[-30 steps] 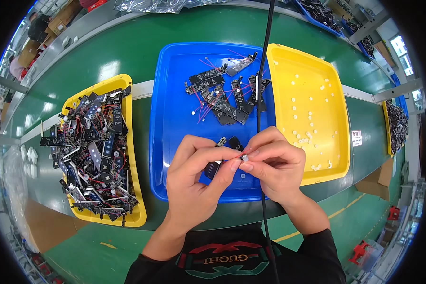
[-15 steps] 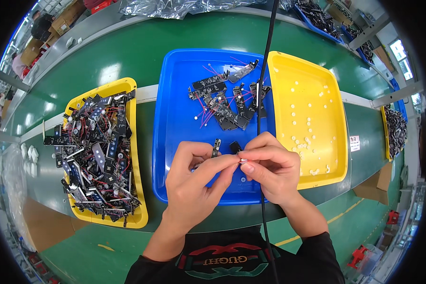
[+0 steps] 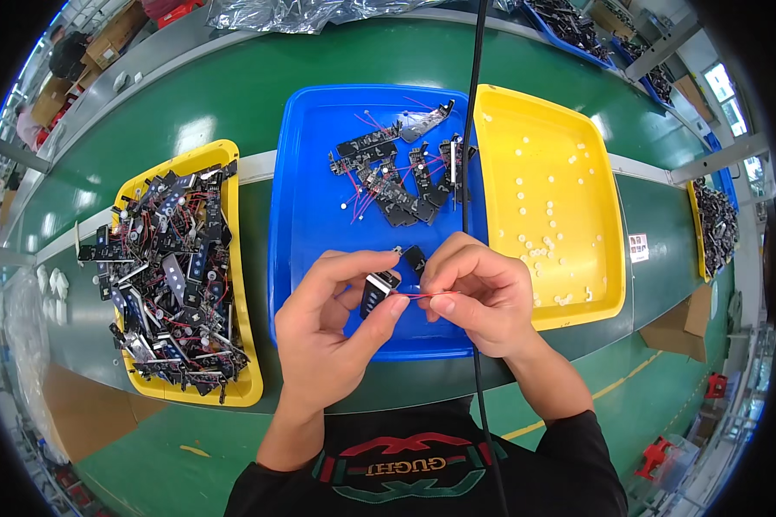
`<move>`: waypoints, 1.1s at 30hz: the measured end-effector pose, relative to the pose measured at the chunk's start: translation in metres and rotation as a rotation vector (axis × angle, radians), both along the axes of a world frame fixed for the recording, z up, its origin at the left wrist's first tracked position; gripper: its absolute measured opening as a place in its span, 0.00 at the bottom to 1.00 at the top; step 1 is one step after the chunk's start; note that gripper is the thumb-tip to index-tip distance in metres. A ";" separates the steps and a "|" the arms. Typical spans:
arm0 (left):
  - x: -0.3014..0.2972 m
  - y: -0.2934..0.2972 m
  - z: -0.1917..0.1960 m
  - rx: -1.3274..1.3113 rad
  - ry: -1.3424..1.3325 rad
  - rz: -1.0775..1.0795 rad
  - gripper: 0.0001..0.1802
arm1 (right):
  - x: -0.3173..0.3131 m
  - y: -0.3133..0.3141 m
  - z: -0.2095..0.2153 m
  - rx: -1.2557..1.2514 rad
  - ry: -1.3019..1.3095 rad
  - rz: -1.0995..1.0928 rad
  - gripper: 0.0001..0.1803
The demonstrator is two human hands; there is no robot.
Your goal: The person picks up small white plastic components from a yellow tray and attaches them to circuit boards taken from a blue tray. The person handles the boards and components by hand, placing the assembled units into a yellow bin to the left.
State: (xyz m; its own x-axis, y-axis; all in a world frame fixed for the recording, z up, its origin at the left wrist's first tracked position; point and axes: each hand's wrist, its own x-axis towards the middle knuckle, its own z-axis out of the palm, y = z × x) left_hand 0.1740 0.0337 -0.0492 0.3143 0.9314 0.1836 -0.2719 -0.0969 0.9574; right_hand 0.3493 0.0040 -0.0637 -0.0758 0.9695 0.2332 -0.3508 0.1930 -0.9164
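Over the near part of the blue tray (image 3: 306,185), my left hand (image 3: 323,336) grips a small black electronic module (image 3: 377,295) with a silvery edge between its thumb and fingers. Thin red wires (image 3: 416,295) stretch from the module to my right hand (image 3: 490,297), whose thumb and forefinger pinch them. The wire ends are hidden in that pinch. A dark flat part of the piece (image 3: 415,258) shows between my hands. Farther back in the tray lies a loose group of black circuit boards (image 3: 397,194) with red wires and small white round pieces.
At left stands a yellow tray (image 3: 249,362) heaped with wired black modules (image 3: 177,276). Another yellow tray (image 3: 569,228), at right, holds scattered small white caps (image 3: 543,250). A black cable (image 3: 472,112) hangs down across the view, close by my right hand.
My hands have drawn a little apart, and red wires now show stretched between them. The module in my left hand has turned, showing its dark face. The whole view has shifted slightly.
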 end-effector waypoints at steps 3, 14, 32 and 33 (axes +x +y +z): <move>-0.007 -0.004 0.003 -0.044 0.023 0.000 0.21 | 0.004 0.000 0.000 0.068 0.029 0.039 0.10; -0.044 -0.032 0.012 0.087 0.413 0.159 0.21 | -0.016 -0.006 -0.001 -0.007 0.072 0.075 0.11; -0.261 -0.028 0.040 0.185 0.778 1.152 0.14 | -0.054 0.007 0.014 0.590 -1.392 0.269 0.24; -0.274 -0.019 0.033 0.149 0.830 1.153 0.14 | -0.054 0.003 0.013 0.587 -1.393 0.281 0.24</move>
State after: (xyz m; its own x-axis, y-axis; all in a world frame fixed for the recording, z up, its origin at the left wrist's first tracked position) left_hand -0.1004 0.0145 -0.0162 -0.5295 0.7244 0.4415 0.6513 0.0137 0.7587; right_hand 0.2953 0.0068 -0.0510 -0.7099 0.6866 0.1566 0.6071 0.7093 -0.3582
